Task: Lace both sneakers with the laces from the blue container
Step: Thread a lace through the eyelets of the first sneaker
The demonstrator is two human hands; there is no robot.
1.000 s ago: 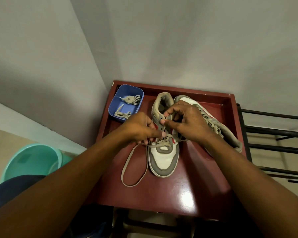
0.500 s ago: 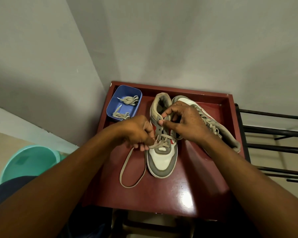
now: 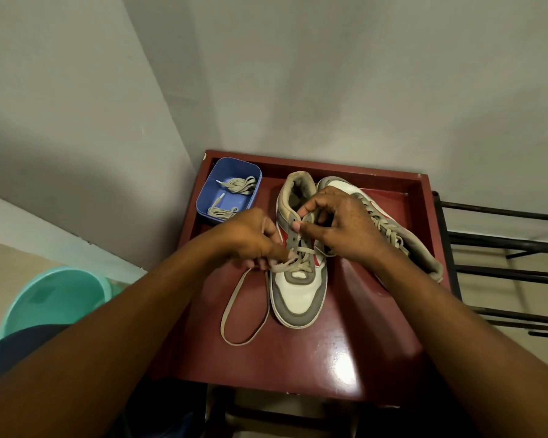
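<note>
Grey walls meet in a corner behind a glossy red-brown table (image 3: 298, 368) with a raised rim. On it the half-laced sneaker (image 3: 298, 298) lies between your hands, with its toe towards you and its heel towards the wall, so the eyelet rows run straight away from your fingertips. Your left hand (image 3: 250, 238) has its fingers curled and pinches the lace (image 3: 244, 311) at the lowest crossings. The slack drops from that grip in a long loop on the table, on the near side of those fingers. Your right hand (image 3: 339, 226) pinches the sneaker's upper between thumb and forefinger, further up the eyelet row. You cannot tell whether a lace tip sits inside that pinch. The free eyelets lie just beyond the left fingers and right under the right thumb, so the right hand is likely the nearer one for the next threading. The second sneaker (image 3: 402, 245) touches the right wrist's far side and looks laced already. The blue container (image 3: 209, 191), holding spare laces (image 3: 239, 184), sits just beyond the left knuckles. A teal tub (image 3: 54, 298) and a black rack (image 3: 503, 248) stand well outside both hands; nothing blocks the eyelets
</note>
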